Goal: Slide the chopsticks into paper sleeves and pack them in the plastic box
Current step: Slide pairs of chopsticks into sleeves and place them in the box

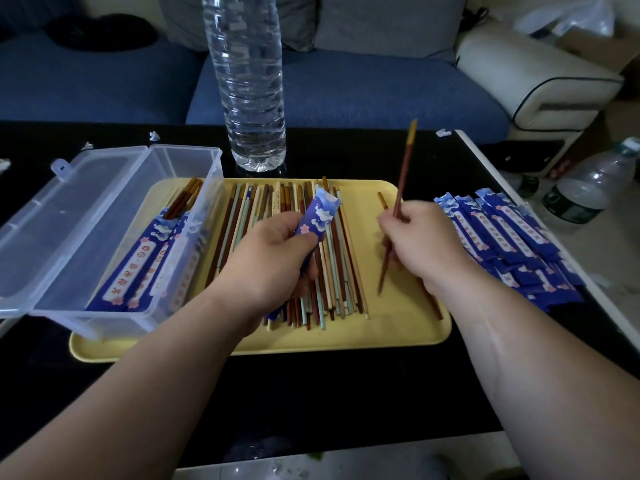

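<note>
The person is getting ready to push a chopstick into a sleeve. The left hand is holding a blue paper sleeve with its fingers curled round it. The top of the sleeve is pointing up and away. The right hand is pinching a red-brown chopstick with a yellow tip, and the stick is standing up and leaning a little. A second stick is poking out beside that hand. I cannot tell if the hand is holding it too.

To do this well, I think the left hand should be squeezing the sleeve softly so its mouth is popping open. The right hand should be turning one end of the stick toward that mouth and sliding it in slowly, so the paper is not ripping.

The chopstick is to the right of the sleeve and apart from it, with bare yellow tray between them. The loose chopsticks are lying under the left hand. The plastic box is sitting open at the left with packed sleeves inside. The spare sleeves are lying on the bench, just right of the right hand.
</note>
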